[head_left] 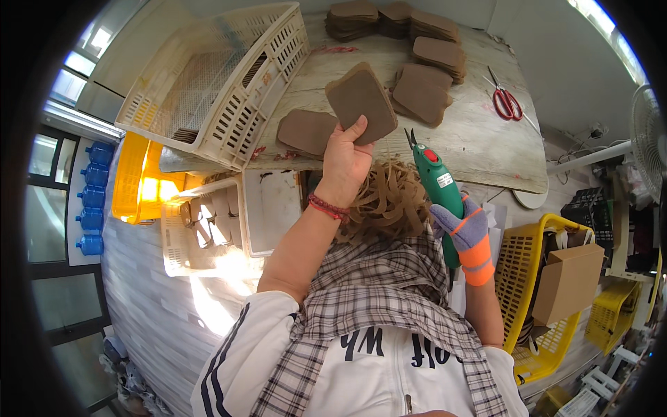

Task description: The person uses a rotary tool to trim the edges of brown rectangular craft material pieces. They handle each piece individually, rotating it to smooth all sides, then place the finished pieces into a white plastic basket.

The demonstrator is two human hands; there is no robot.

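My bare left hand (pixel 347 156) holds up a flat brown pad (pixel 361 101) with rounded corners, thumb on its face. In a grey and orange glove, my right hand (pixel 467 236) is closed round green electric scissors (pixel 438 177) with a red button. Their dark blades point up and stand apart from the pad. Under the held pad, more brown pads (pixel 306 131) lie on the table (pixel 479 149). Another stack of pads (pixel 424 94) sits just beyond the blades. A heap of curly brown offcut strips (pixel 389 201) gathers below my hands, above my plaid apron (pixel 375 278).
More stacked pads (pixel 434 26) line the table's far side. Red-handled scissors (pixel 507 103) lie at the right. A white crate (pixel 257 90) stands at the left, with a lower crate (pixel 184 243) holding brown pieces. A yellow basket (pixel 521 278) with a cardboard box (pixel 568 283) is at my right.
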